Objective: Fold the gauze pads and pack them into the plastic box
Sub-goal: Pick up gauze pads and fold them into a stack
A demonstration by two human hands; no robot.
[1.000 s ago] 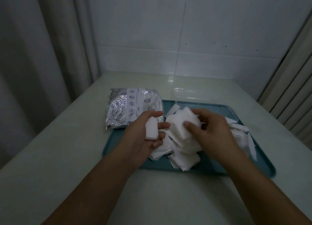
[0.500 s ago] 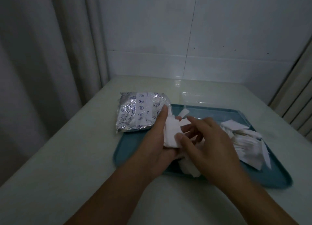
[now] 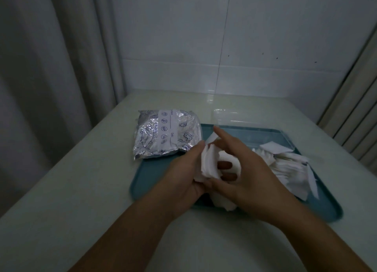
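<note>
Table [image 3: 81, 190] space lies free at left and front. Tray [image 3: 146, 182] now sits further right in view, foil bag [image 3: 165, 135] on its left corner, clear plastic box [image 3: 230, 116] behind. Loose gauze pile [image 3: 289, 169] lies right. Left hand [image 3: 183, 173] grips a folded gauze stack [image 3: 208, 165]; right hand [image 3: 251, 177], fingers [image 3: 222, 137] half curled, has closed in, pressing another pad onto it, so packing comes soon.
</note>
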